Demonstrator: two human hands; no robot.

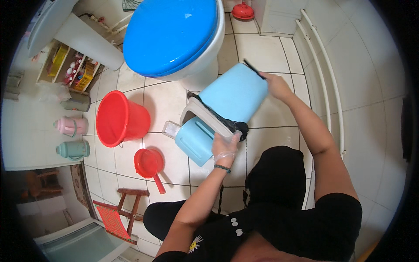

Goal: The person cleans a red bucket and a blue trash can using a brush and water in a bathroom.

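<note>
A light-blue plastic trash bin (234,93) is tipped over in the air, its bottom end toward the upper right. A crumpled black bag (240,126) shows around its grey-beige rim (209,116), and its light-blue lid (194,140) hangs open below. My left hand (225,145), in a clear plastic glove, grips the rim near the bag. At the bottom end, my bare right hand (277,86) holds the bin, with a thin black strip (253,68) at the fingertips. I cannot tell whether that strip belongs to the bin. The bin's inside is hidden.
A toilet with a blue lid (172,36) stands ahead. On the tiles are a red bucket (111,119), a red dipper (149,163), a clear box (171,129) and a folding stool (114,217). Thermos flasks (73,150) stand left; white pipes (330,85) run right.
</note>
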